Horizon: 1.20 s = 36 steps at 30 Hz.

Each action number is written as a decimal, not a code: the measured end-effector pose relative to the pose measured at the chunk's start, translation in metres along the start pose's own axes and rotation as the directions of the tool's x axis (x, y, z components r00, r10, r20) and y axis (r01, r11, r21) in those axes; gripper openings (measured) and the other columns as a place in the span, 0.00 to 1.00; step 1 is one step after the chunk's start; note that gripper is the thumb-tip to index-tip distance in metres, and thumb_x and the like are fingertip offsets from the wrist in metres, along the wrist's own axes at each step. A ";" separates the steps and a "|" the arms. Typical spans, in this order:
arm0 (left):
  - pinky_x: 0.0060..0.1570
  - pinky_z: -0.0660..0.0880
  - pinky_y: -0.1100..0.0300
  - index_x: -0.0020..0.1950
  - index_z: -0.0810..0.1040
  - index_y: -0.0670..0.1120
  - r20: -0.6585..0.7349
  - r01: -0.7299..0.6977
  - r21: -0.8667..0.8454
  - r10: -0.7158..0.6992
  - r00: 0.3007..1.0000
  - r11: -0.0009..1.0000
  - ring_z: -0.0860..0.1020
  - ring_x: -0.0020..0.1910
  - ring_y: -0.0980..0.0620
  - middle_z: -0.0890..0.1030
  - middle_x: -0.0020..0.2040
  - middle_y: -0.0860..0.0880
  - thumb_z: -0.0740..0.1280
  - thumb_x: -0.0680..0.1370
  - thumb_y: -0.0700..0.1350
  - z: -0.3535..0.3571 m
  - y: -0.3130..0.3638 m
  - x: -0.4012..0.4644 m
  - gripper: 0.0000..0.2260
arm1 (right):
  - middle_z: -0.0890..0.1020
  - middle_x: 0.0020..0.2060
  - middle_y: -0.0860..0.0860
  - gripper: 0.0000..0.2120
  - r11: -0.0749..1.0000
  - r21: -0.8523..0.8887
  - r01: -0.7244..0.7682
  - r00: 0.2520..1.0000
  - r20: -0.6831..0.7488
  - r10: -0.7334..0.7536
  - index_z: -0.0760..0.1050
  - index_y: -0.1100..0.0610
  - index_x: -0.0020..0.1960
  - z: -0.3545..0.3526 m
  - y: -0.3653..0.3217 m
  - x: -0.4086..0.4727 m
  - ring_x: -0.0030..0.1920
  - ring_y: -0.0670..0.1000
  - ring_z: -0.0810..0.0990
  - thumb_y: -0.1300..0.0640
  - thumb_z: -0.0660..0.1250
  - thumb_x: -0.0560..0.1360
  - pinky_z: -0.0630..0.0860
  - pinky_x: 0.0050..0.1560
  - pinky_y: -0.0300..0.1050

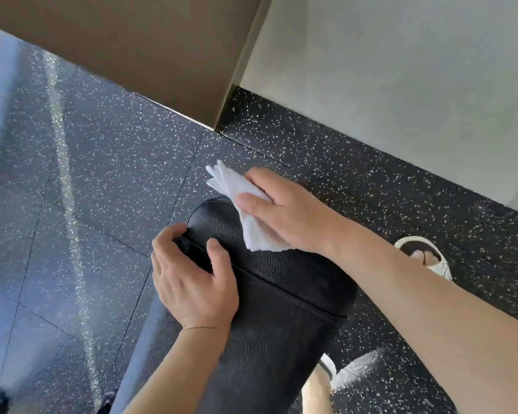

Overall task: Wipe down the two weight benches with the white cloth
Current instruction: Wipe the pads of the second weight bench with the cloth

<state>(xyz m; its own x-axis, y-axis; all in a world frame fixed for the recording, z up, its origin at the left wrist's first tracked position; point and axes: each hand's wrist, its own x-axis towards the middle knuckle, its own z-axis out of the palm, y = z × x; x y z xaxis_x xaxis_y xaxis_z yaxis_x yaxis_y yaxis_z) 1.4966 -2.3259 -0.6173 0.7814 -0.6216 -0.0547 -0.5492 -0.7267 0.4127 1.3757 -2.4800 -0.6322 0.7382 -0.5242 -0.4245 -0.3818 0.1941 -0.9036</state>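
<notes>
Right fingers (251,201) pinching white cloth (243,204) on bench pad (281,282), left fingers (168,243) curled over pad's rounded end, pad's length pointing away toward wall (401,70).

The table (281,282) is black with a pebbled leather grain. The cloth (245,201) is plain white. The floor (117,162) is black, flecked with white specks. The wall (401,85) is pale grey-white, the panel (162,46) brown, the sandal (425,255) cream.
</notes>
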 end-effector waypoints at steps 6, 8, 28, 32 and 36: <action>0.58 0.71 0.43 0.64 0.70 0.47 0.006 0.008 0.029 -0.008 1.000 1.000 0.75 0.58 0.41 0.77 0.57 0.46 0.61 0.77 0.56 0.001 -0.001 0.001 0.20 | 0.73 0.42 0.46 0.10 0.999 -0.025 -0.040 0.984 -0.175 0.035 0.70 0.53 0.49 -0.013 0.037 -0.087 0.43 0.46 0.71 0.49 0.61 0.86 0.67 0.44 0.39; 0.57 0.71 0.43 0.64 0.69 0.46 0.017 0.007 0.041 -0.007 1.000 0.999 0.74 0.59 0.41 0.77 0.58 0.46 0.61 0.77 0.56 0.000 0.001 0.000 0.20 | 0.72 0.44 0.47 0.10 0.999 0.024 -0.049 0.957 -0.286 0.054 0.71 0.52 0.50 -0.005 0.047 -0.117 0.47 0.50 0.71 0.48 0.59 0.86 0.68 0.48 0.43; 0.56 0.71 0.39 0.65 0.67 0.48 0.040 0.006 0.090 -0.010 0.999 0.996 0.74 0.62 0.38 0.77 0.62 0.43 0.58 0.76 0.59 -0.001 0.004 0.001 0.22 | 0.73 0.43 0.51 0.10 0.997 0.044 -0.059 0.923 -0.377 0.072 0.71 0.57 0.49 0.001 0.044 -0.104 0.45 0.53 0.71 0.52 0.60 0.85 0.71 0.49 0.53; 0.56 0.70 0.39 0.65 0.67 0.47 0.038 0.003 0.088 -0.006 0.999 0.996 0.74 0.61 0.38 0.77 0.60 0.43 0.58 0.76 0.58 0.000 0.003 0.002 0.22 | 0.70 0.48 0.46 0.06 0.999 0.008 -0.043 0.819 -0.573 0.040 0.71 0.52 0.54 0.034 0.052 -0.152 0.48 0.54 0.72 0.51 0.58 0.85 0.71 0.49 0.49; 0.56 0.70 0.41 0.64 0.68 0.46 0.039 -0.007 0.102 0.003 0.999 0.995 0.73 0.59 0.40 0.76 0.58 0.43 0.59 0.76 0.57 0.002 0.004 0.005 0.21 | 0.72 0.53 0.49 0.10 0.955 -0.283 -0.088 0.830 -0.551 -0.087 0.73 0.57 0.57 0.031 0.047 -0.144 0.49 0.54 0.70 0.52 0.58 0.84 0.72 0.50 0.52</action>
<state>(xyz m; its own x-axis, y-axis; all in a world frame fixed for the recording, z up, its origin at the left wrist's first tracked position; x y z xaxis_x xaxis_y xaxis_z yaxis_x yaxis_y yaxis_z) 1.4978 -2.3319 -0.6176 0.7675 -0.6350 -0.0884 -0.5824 -0.7482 0.3178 1.2689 -2.3699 -0.6151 0.3395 -0.9088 -0.2425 -0.5871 -0.0033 -0.8095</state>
